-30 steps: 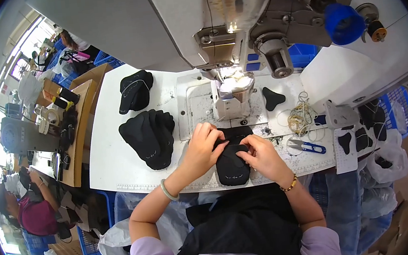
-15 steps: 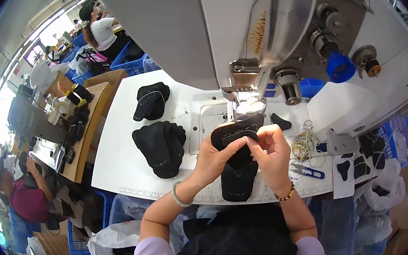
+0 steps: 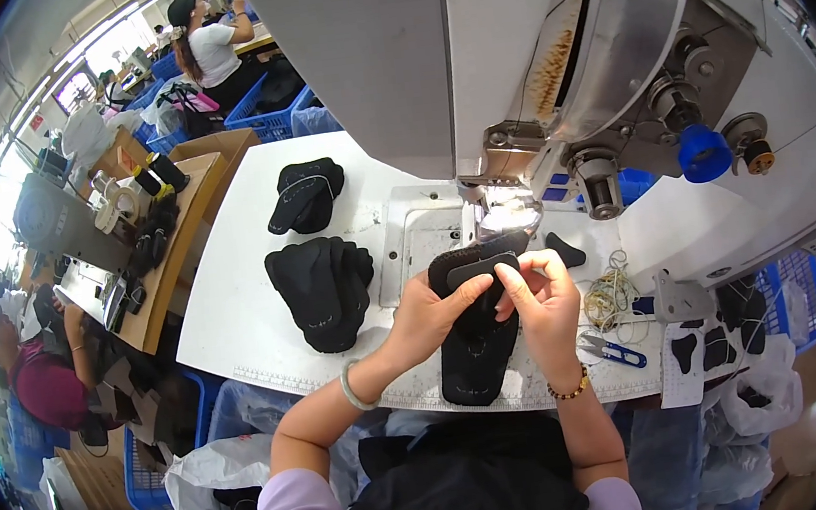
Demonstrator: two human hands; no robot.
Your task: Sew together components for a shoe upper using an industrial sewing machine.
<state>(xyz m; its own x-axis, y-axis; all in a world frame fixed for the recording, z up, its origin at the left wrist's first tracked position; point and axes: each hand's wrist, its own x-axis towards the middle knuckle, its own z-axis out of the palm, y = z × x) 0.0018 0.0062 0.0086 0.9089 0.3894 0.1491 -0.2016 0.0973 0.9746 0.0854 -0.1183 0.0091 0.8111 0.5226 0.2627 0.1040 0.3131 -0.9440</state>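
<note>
Black curved fabric pad (image 3: 480, 268), at the frame's centre, is pinched between thumb and fingers of the left hand (image 3: 423, 316) and right hand (image 3: 547, 308). I'd line up its edges gently, avoiding creases.

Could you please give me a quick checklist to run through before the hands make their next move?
1. Left hand gripping the black piece: ok, thumb on top.
2. Right hand on the same piece: ok, at its right side.
3. Snips apart from both hands: ok, lying to the right.
4. Table free of loose thread: not ok, a tangle lies right of the right hand.
5. Stack apart from the left hand: ok.
6. Needle position: cannot tell, not visible.
</note>
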